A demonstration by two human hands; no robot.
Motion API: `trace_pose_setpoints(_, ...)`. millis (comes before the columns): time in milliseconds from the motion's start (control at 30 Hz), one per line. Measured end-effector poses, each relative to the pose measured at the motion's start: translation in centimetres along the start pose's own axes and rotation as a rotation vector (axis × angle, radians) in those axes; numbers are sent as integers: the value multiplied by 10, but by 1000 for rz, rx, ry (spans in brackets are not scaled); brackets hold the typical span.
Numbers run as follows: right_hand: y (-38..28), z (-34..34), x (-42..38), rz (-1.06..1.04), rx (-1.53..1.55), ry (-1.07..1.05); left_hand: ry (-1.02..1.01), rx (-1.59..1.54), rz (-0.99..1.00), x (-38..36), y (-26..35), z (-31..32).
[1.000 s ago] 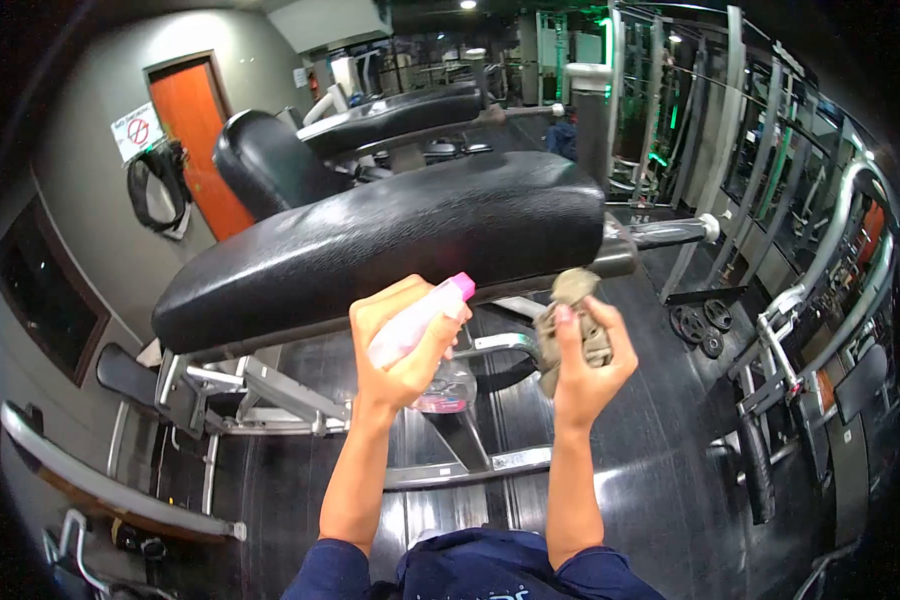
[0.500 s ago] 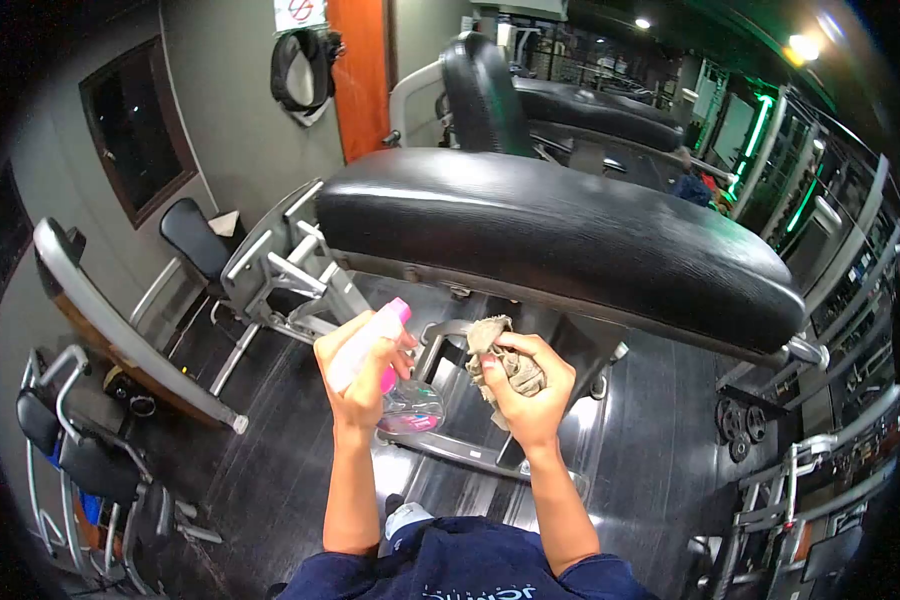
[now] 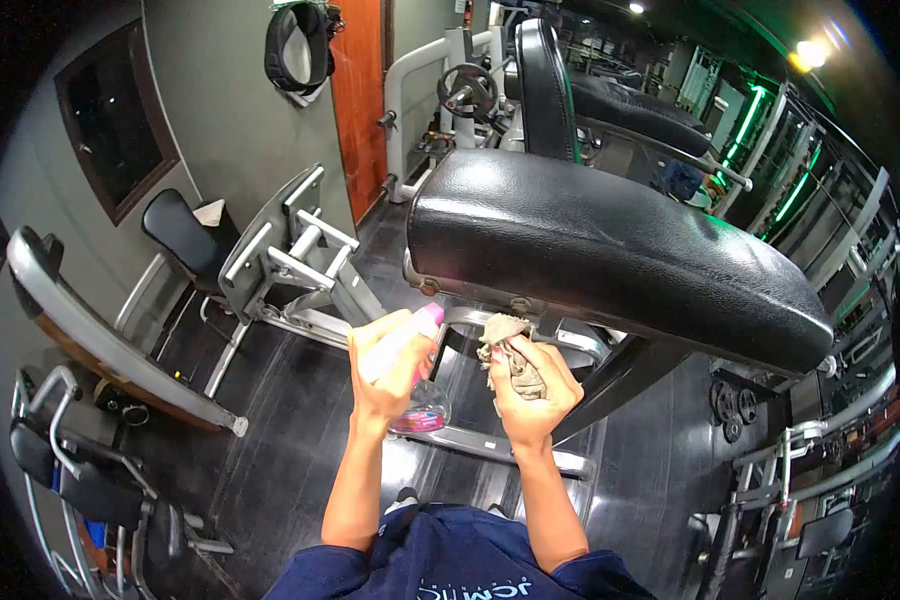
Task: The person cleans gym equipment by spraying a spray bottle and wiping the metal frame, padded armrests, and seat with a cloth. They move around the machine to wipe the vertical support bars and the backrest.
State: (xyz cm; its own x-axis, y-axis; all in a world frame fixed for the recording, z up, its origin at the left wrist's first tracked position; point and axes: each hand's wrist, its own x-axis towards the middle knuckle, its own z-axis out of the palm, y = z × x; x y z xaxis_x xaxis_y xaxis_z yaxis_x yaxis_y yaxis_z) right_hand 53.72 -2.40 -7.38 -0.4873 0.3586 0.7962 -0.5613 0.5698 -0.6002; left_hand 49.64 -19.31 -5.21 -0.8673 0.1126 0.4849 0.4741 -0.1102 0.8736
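My left hand (image 3: 385,365) is closed around the neck of a spray bottle (image 3: 426,410), whose pink nozzle points up and forward. The bottle's lower part is clear, with a pink label. Bunched in my right hand (image 3: 538,395) is a greyish-beige cloth (image 3: 510,350), gripped between thumb and fingers. Both hands are side by side in front of my body, below the near edge of a long black padded bench (image 3: 610,245). Neither hand touches the pad. My fingers hide much of the bottle's top.
Behind the pad stands an upright black backrest (image 3: 547,90). A grey-framed machine (image 3: 300,250) and a black seat (image 3: 178,232) are at the left, by the wall. Weight plates (image 3: 732,408) rest low on the right. The bench's metal base (image 3: 480,442) crosses the floor before my feet.
The bench pad now appears farther right and more angled, its left end showing, as my view has shifted. Both hands keep hold of the spray bottle and the cloth.
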Motion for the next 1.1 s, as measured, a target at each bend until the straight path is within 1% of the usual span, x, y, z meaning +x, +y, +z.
trace_pose_setpoints(33,-2,4,2,-63,-67,17,-23,14,1,1,-1,-4)
trace_pose_setpoints(67,-5,10,3,-57,-77,24,-47,30,2,3,-2,-8)
trace_pose_setpoints(133,-11,24,6,-30,-146,92,-75,9,5,4,-2,-18)
trace_pose_setpoints(200,-18,40,10,74,-169,111,-107,-14,10,5,-5,-27)
trace_pose_setpoints(267,-18,59,10,68,-143,184,-126,-108,45,7,-9,-37)
trace_pose_setpoints(333,-29,70,12,77,-157,138,-152,-134,40,9,-11,-42)
trace_pose_setpoints(367,-33,72,14,47,-186,136,-160,-157,33,10,-12,-45)
trace_pose_setpoints(400,-35,70,15,49,-196,144,-171,-163,31,11,-14,-47)
trace_pose_setpoints(467,-35,61,19,50,-279,81,-193,-199,37,13,-19,-51)
trace_pose_setpoints(533,-29,55,15,38,-307,84,-202,-222,26,15,-18,-51)
trace_pose_setpoints(633,-19,52,5,-1,-308,251,-207,-249,21,16,-18,-54)
trace_pose_setpoints(667,-15,54,0,0,-312,250,-213,-255,22,15,-18,-56)
trace_pose_setpoints(733,-7,59,-10,72,-294,349,-215,-271,27,13,-19,-60)
trace_pose_setpoints(800,1,70,-16,119,-234,348,-214,-291,36,12,-19,-64)
trace_pose_setpoints(900,2,80,-17,112,-236,349,-212,-251,3,9,-20,-71)
trace_pose_setpoints(1067,7,99,-18,-49,-208,231,-184,-291,-30,5,-19,-76)
trace_pose_setpoints(1100,5,98,-17,-51,-208,232,-185,-292,-28,4,-18,-77)
